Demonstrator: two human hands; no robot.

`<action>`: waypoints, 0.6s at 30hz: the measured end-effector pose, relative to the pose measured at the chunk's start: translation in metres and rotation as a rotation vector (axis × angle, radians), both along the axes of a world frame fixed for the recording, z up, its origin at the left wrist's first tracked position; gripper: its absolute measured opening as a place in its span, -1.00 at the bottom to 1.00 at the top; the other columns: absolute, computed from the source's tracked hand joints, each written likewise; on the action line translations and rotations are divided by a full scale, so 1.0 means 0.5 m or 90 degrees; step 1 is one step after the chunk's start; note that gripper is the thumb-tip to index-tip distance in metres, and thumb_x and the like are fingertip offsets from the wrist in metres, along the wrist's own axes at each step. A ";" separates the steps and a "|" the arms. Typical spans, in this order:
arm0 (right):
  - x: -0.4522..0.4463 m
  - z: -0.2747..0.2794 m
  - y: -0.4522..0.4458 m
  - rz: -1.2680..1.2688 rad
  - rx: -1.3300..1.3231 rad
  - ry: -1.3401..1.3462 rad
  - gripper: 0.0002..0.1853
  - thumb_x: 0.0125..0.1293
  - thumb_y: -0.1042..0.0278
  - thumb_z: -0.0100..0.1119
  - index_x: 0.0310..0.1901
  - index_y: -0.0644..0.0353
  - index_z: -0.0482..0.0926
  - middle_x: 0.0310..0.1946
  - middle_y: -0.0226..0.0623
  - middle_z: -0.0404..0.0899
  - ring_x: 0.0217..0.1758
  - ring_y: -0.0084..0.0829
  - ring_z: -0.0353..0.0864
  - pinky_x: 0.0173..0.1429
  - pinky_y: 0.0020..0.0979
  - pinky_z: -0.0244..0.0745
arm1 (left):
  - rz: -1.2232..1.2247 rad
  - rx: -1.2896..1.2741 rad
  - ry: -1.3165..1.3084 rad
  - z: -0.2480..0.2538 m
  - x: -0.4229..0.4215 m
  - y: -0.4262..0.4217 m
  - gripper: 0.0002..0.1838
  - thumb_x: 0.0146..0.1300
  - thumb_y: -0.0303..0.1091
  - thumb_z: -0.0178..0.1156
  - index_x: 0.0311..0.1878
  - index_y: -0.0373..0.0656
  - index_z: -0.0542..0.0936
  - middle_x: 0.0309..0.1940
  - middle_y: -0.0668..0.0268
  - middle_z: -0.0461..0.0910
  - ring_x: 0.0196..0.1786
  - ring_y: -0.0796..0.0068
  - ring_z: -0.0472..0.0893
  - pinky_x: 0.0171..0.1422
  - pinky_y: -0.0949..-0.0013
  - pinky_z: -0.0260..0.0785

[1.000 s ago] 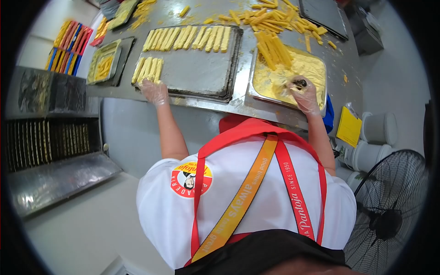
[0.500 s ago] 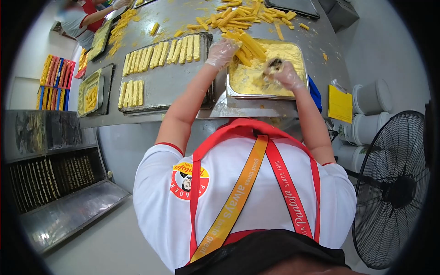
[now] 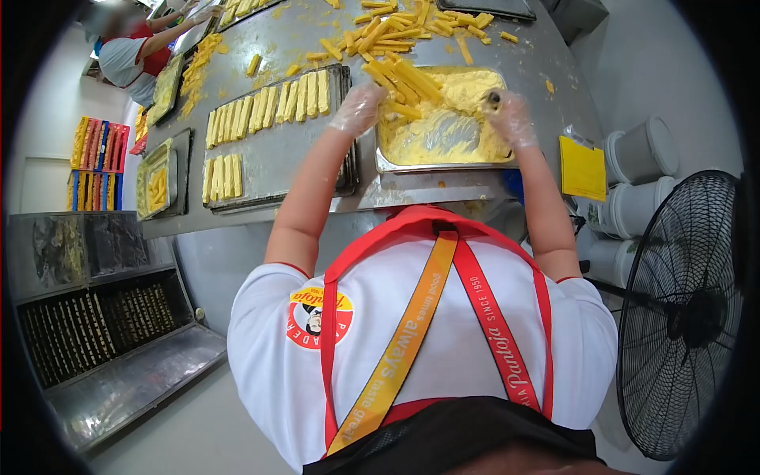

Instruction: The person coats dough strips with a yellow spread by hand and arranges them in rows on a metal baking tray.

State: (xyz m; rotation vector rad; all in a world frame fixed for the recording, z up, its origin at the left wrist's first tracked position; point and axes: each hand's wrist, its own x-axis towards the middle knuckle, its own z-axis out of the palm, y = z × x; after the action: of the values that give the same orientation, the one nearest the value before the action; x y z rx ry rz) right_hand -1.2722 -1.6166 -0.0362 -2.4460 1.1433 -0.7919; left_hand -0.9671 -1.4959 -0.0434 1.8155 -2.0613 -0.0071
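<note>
A rectangular metal pan [image 3: 443,164] holds pale yellow cream [image 3: 455,136], with several yellow sticks [image 3: 416,81] piled at its back left corner. My left hand [image 3: 359,109], in a clear plastic glove, is closed at the pan's left rim, beside the end of one stick; what its fingers grip is hidden. My right hand [image 3: 511,119], also gloved, is closed around a tool with a dark rounded end [image 3: 493,98] at the right side of the pan. The tool's lower part is hidden. A smeared, thinly covered patch shows in the middle of the cream.
Left of the pan, a dark baking tray [image 3: 273,154] carries rows of coated sticks [image 3: 269,108]. Loose sticks [image 3: 396,33] are heaped behind the pan. A smaller tray [image 3: 158,180] stands far left. Another person [image 3: 131,59] works at the back left. A fan [image 3: 689,313] and white buckets [image 3: 640,207] are at right.
My right hand has moved from over the cream to the pan's right edge with the tool. More of the smeared patch shows. My left hand stays by the left rim, slightly off the stick pile.
</note>
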 end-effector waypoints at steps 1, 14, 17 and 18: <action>-0.004 0.012 0.018 0.094 0.044 -0.002 -0.81 0.17 0.35 0.33 -0.22 0.22 0.61 -0.40 -0.20 0.65 -0.39 -0.23 0.61 -0.21 -0.35 0.54 | 0.006 -0.020 0.071 0.022 -0.023 0.030 -0.87 0.09 -0.40 0.20 -0.29 -0.20 0.57 -0.36 0.02 0.59 -0.20 -0.03 0.60 -0.13 0.03 0.43; 0.034 0.058 0.075 0.073 0.494 -0.469 -0.79 0.15 0.40 0.33 -0.22 0.32 0.61 -0.32 -0.23 0.67 -0.30 -0.38 0.68 -0.21 -0.35 0.56 | 0.093 -0.032 0.296 -0.054 -0.162 0.045 -0.55 0.06 -0.49 0.26 0.07 -0.23 0.44 -0.23 -0.09 0.60 -0.11 -0.15 0.58 -0.06 0.02 0.42; 0.042 0.011 0.048 0.047 0.584 -0.539 -0.79 0.17 0.49 0.35 -0.19 0.36 0.59 -0.30 -0.25 0.66 -0.34 -0.43 0.66 -0.28 -0.45 0.59 | 0.106 -0.008 0.295 -0.062 -0.162 0.040 -0.55 0.06 -0.50 0.26 0.07 -0.23 0.44 -0.22 -0.09 0.60 -0.10 -0.16 0.58 -0.05 0.02 0.43; 0.042 0.002 0.031 0.006 0.541 -0.471 -0.78 0.17 0.51 0.36 -0.17 0.35 0.58 -0.29 -0.24 0.66 -0.33 -0.43 0.66 -0.27 -0.45 0.60 | 0.112 -0.003 0.281 -0.065 -0.161 0.040 -0.55 0.06 -0.50 0.26 0.07 -0.23 0.45 -0.22 -0.09 0.60 -0.10 -0.15 0.58 -0.05 0.03 0.43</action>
State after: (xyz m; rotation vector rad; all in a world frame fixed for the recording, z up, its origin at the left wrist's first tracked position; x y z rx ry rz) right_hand -1.2512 -1.6009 -0.0352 -1.2937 0.8933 -0.8567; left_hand -1.0479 -1.4760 -0.0761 1.7930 -1.5919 -0.3247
